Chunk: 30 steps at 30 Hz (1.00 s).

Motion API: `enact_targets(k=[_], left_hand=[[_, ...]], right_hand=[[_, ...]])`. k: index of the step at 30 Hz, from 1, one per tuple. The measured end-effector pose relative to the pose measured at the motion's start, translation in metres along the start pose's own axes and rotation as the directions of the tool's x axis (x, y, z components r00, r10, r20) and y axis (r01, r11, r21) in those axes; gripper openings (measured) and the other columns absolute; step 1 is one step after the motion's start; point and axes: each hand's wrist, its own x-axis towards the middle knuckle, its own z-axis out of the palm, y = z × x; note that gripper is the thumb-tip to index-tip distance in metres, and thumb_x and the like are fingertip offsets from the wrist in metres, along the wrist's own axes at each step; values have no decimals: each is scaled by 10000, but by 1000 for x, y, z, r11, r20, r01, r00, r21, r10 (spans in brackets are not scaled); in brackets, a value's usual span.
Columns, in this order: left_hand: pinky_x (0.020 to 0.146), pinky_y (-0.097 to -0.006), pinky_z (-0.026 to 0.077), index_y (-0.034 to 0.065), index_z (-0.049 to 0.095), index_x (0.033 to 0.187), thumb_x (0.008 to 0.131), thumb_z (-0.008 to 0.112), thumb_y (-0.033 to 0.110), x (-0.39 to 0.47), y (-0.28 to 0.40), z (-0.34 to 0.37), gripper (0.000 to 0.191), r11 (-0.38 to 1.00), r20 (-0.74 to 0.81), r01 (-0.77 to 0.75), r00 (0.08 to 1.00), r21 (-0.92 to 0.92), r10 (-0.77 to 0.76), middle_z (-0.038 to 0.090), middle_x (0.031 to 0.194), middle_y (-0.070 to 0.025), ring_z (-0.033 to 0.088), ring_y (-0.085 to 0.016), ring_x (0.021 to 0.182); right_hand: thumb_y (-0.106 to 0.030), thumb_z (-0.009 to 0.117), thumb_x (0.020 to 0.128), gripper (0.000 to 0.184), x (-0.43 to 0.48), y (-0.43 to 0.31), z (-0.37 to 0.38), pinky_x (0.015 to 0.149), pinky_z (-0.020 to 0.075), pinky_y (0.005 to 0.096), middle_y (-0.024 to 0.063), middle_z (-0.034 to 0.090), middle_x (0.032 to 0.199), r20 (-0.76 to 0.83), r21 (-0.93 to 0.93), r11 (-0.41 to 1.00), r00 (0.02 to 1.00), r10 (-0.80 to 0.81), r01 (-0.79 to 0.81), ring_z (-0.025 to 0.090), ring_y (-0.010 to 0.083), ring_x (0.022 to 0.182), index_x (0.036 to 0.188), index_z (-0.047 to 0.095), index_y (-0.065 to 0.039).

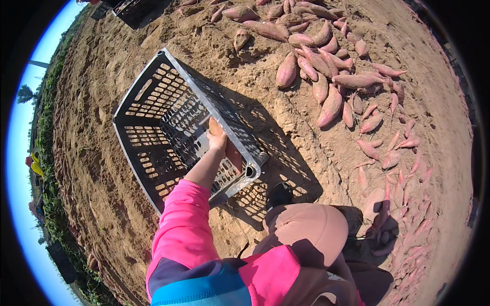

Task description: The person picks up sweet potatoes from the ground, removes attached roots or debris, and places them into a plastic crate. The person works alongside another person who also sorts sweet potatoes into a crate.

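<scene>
My left hand [216,140] is inside a black plastic crate [143,132], its fingers around a sweet potato [216,127]. Just past the wrist, a reddish sweet potato [234,155] shows in shade against the crate's wall; I cannot tell whether the hand touches it. The crate has slotted walls and a pale, worn rim, and it stands on the soil before me. My right hand is out of view. A pink sleeve covers my left forearm, and my bent knee is right of the crate.
A long heap of sweet potatoes [325,69] lies on dry soil to the right, continuing down beside my legs. Another dark crate [139,13] stands at the top. Green plants [48,126] border the field at left, with a person in yellow [35,165] beyond.
</scene>
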Motion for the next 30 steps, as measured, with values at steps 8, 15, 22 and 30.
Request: enact_targets(k=[8, 15, 22, 30], left_hand=[[824, -520, 476, 195, 34, 1466, 840, 660, 233, -72, 25, 28, 886, 822, 208, 202, 910, 533, -359, 430, 1368, -122, 481, -292, 1201], [936, -356, 450, -25, 256, 1409, 774, 695, 406, -120, 72, 18, 883, 313, 313, -256, 938, 915, -150, 570, 1215, -241, 578, -321, 1111], [1015, -329, 372, -2, 438, 1342, 894, 537, 522, -248, 139, -9, 697, 625, 626, -362, 732, 692, -269, 535, 1299, -159, 489, -221, 1214], [718, -436, 515, 85, 579, 1153, 817, 623, 379, -304, 119, 36, 448, -177, 568, -549, 820, 817, 73, 667, 872, -193, 647, -360, 819]], right_hand=[[-374, 656, 713, 410, 19, 17, 29, 803, 498, 425, 183, 658, 1000, -26, 44, 998, 998, 52, -50, 616, 351, 969, 999, 663, -81], [-383, 649, 742, 437, 1, -42, -8, 817, 498, 415, 187, 658, 1010, -146, 197, 980, 987, 69, -39, 626, 347, 963, 1023, 649, -48], [-386, 670, 745, 487, -20, -37, 0, 819, 504, 395, 176, 663, 1023, -142, 409, 910, 981, 131, -62, 642, 326, 953, 1081, 638, -35], [-400, 670, 744, 487, -8, -7, 28, 863, 473, 433, 173, 640, 1072, -181, 110, 994, 983, -3, 23, 603, 349, 999, 1098, 622, -69]])
